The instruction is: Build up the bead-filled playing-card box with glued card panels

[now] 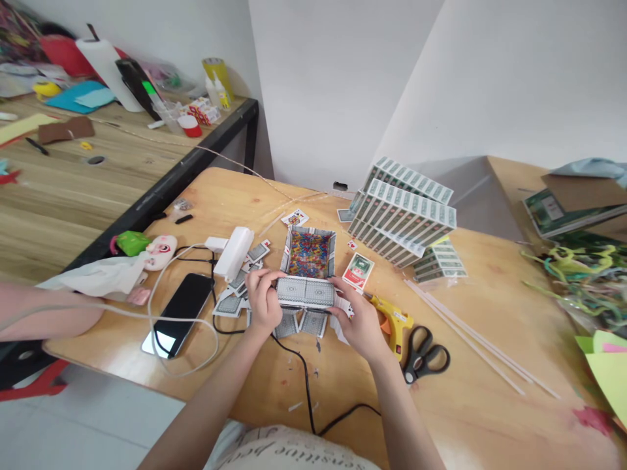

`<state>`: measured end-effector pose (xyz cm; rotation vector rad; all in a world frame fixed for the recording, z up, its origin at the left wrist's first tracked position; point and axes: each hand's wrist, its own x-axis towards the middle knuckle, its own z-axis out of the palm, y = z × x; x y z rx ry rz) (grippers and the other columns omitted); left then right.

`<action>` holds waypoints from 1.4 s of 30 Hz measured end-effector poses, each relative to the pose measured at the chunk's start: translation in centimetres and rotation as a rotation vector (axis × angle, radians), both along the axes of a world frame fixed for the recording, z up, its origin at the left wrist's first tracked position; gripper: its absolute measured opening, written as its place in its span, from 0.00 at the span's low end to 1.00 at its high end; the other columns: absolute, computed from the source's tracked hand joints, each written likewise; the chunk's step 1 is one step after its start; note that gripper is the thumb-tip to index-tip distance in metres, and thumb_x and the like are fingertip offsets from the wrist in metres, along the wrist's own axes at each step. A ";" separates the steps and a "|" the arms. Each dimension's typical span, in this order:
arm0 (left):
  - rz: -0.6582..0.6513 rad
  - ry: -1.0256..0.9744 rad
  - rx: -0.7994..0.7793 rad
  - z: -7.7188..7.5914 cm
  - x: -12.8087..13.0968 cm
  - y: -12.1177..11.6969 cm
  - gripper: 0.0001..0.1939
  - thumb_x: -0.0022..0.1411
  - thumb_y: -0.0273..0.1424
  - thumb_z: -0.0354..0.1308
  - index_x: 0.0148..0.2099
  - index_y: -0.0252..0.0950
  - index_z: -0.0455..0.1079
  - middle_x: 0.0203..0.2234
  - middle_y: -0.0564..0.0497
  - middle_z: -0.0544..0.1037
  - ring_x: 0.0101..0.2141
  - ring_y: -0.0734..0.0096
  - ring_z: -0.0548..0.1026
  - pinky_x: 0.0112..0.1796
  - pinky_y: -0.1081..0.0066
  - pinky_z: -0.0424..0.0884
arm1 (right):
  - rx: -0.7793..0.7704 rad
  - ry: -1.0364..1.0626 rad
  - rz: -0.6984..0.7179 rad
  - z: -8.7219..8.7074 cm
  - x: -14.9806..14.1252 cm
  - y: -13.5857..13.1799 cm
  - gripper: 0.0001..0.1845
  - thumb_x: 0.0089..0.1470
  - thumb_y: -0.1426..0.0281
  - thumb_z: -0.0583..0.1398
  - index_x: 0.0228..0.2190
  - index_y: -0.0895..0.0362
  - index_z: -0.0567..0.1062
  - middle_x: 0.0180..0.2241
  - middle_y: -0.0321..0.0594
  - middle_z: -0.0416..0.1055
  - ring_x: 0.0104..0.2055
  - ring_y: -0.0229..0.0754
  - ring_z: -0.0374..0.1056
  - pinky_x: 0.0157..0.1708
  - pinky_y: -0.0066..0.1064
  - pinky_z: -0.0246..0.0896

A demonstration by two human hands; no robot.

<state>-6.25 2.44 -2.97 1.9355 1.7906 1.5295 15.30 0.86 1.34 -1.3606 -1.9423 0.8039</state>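
Between my two hands is a strip of playing cards (305,292), backs facing up, laid end to end. My left hand (264,301) pinches its left end and my right hand (356,320) its right end. Just beyond it stands an open box made of playing cards (334,256), its inside filled with a multicoloured pattern. Loose playing cards (230,304) lie by my left hand, and more cards (313,323) lie below the strip. Close to my right hand are a yellow glue gun (399,321), black scissors (422,356) and a red-and-green card pack (359,271).
Stacked card boxes (401,215) stand at the back right. White glue sticks (480,333) lie to the right. On the left are a phone (182,313), cables and a white power adapter (235,253). A person's arm (49,312) rests at the left edge. A black cable (306,378) crosses the front.
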 end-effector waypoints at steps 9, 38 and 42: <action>-0.051 -0.024 -0.050 0.8 -0.2 -0.2 0.19 0.60 0.25 0.40 0.43 0.36 0.72 0.38 0.45 0.65 0.41 0.62 0.66 0.44 0.61 0.63 | 0.004 -0.023 0.002 0.1 0.1 -0.1 0.25 0.55 0.69 0.56 0.54 0.51 0.61 0.51 0.43 0.69 0.51 0.48 0.66 0.50 0.43 0.63; -0.081 0.135 0.079 1.1 -0.2 0.7 0.19 0.64 0.31 0.40 0.37 0.35 0.74 0.36 0.43 0.68 0.39 0.61 0.67 0.46 0.58 0.59 | 0.013 -0.008 0.019 0.0 0.2 0.0 0.25 0.54 0.70 0.56 0.54 0.50 0.62 0.52 0.42 0.67 0.52 0.47 0.65 0.51 0.43 0.62; -0.061 0.168 0.114 1.3 0.0 0.7 0.18 0.64 0.29 0.41 0.38 0.33 0.74 0.35 0.43 0.69 0.38 0.62 0.67 0.43 0.59 0.60 | 0.064 -0.005 0.031 0.3 0.1 0.0 0.25 0.52 0.72 0.57 0.52 0.52 0.62 0.52 0.44 0.67 0.53 0.48 0.64 0.53 0.43 0.59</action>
